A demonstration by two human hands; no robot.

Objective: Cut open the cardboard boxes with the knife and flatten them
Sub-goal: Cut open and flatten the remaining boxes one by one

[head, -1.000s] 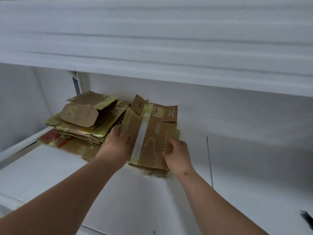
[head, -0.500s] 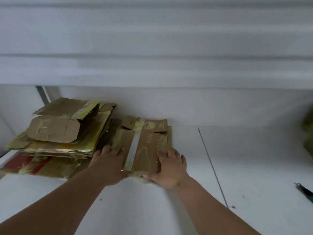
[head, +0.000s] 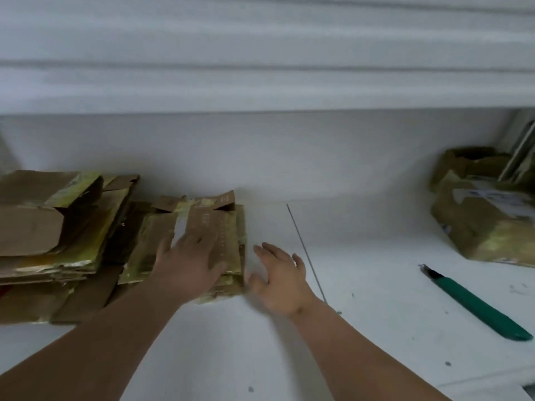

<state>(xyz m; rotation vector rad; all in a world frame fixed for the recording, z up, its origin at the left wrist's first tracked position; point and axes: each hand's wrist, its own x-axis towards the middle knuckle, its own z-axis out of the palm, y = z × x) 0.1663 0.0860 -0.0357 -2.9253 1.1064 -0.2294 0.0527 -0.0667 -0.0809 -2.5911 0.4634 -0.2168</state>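
A flattened brown cardboard box (head: 223,227) with a pale tape strip lies on the white table against the back wall. My left hand (head: 188,264) presses flat on it with straight fingers. My right hand (head: 279,277) hovers just right of the box, fingers spread, holding nothing. A green-handled knife (head: 474,305) lies on the table at the right, apart from both hands. An unflattened cardboard box (head: 486,218) with a label stands at the far right.
A stack of flattened cardboard (head: 58,227) sits at the left, touching the box under my left hand. A white shelf (head: 260,91) overhangs the table. A thin seam line (head: 307,253) runs across the table surface (head: 376,285).
The box went down flat on the table beside the stack. My right hand let go and moved off to the right. The view swung right, bringing the knife and another box into sight.
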